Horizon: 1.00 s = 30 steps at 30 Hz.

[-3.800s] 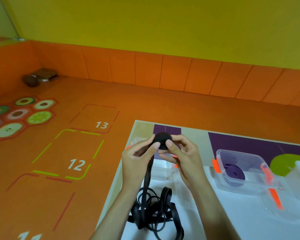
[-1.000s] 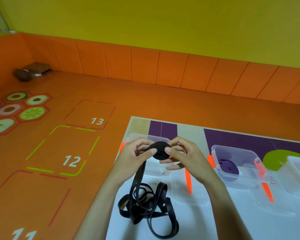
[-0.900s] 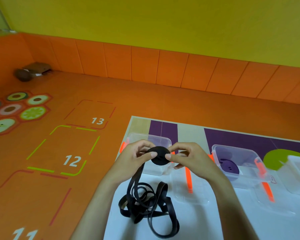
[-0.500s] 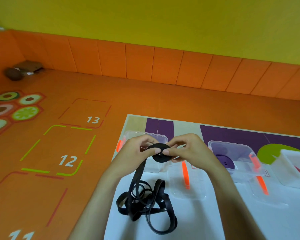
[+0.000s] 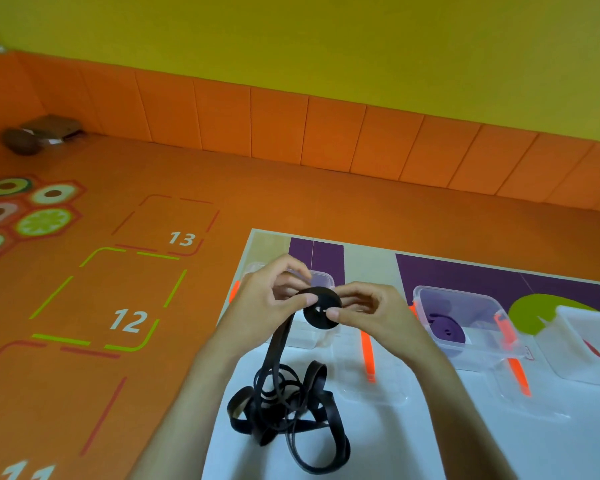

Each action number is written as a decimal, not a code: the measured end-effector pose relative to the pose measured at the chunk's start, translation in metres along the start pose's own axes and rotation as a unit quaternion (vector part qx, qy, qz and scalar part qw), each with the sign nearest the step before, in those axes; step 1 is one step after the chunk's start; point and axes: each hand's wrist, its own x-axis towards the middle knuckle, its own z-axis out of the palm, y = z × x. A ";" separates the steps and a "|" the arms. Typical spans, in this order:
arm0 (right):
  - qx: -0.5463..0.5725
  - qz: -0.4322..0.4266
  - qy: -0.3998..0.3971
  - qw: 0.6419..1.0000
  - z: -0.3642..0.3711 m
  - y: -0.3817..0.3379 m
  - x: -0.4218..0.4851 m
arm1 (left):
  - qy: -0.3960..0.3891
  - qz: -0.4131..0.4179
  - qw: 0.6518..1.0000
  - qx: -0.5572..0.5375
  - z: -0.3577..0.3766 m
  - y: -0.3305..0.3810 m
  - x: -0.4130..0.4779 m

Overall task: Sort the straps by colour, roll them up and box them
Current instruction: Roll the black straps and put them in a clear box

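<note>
head view shows the black strap part-wound: a flat black roll is held up above the near-left part of the table, in front of a clear box, while the unwound rest drops from the roll's left side in a fairly taut run to a loose heap on the table just below the hands. the step in hand, as i judge it, is winding the roll. to do it well, hold the run under light tension, feed it flat so each turn lies square on the one beneath, and let the heap pay out loop by loop. several loops cross one another down there, so a snag or a twist carried into the roll looks the likeliest fault. the centre wants a firm pinch, or the coil may telescope or spring open. the left hand is curled, its thumb tip pressed on the roll's left rim where the strap comes on, its fingers bent behind, so it grips and guides the incoming strap. the right hand pinches the roll by its face, thumb near the middle on the near side, fingers curled behind. both wrists are lifted off the table, and the forearms come in from the lower edge and converge. well apart to the right, a second box holds a purple roll — so the black one, i judge, belongs in the box behind the hands.
</note>
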 end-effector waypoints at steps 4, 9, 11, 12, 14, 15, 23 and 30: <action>-0.024 0.006 0.011 1.000 -0.004 -0.014 0.009 | 0.021 -0.001 1.000 -0.019 0.003 0.001 -0.001; 0.086 0.005 0.056 0.995 0.006 -0.018 0.007 | 0.133 -0.003 0.985 -0.110 0.015 -0.008 -0.012; 0.112 0.012 0.075 0.991 0.017 -0.012 0.004 | 0.161 -0.003 0.980 -0.118 0.016 -0.014 -0.015; 0.111 0.020 0.070 0.991 0.020 -0.008 0.003 | 0.164 -0.001 0.980 -0.115 0.015 -0.017 -0.017; 0.089 0.041 0.023 0.995 0.018 -0.003 0.001 | 0.146 -0.005 0.984 -0.100 0.011 -0.018 -0.019; 0.067 0.052 -0.010 0.996 0.013 -0.003 0.002 | 0.131 -0.010 0.987 -0.097 0.010 -0.018 -0.020; -0.102 0.095 -0.154 0.978 -0.010 -0.029 0.016 | 0.030 0.016 0.999 -0.007 0.009 -0.020 -0.019; 0.044 0.072 -0.043 0.996 0.004 -0.014 0.007 | 0.136 -0.022 0.982 -0.131 0.018 -0.027 -0.023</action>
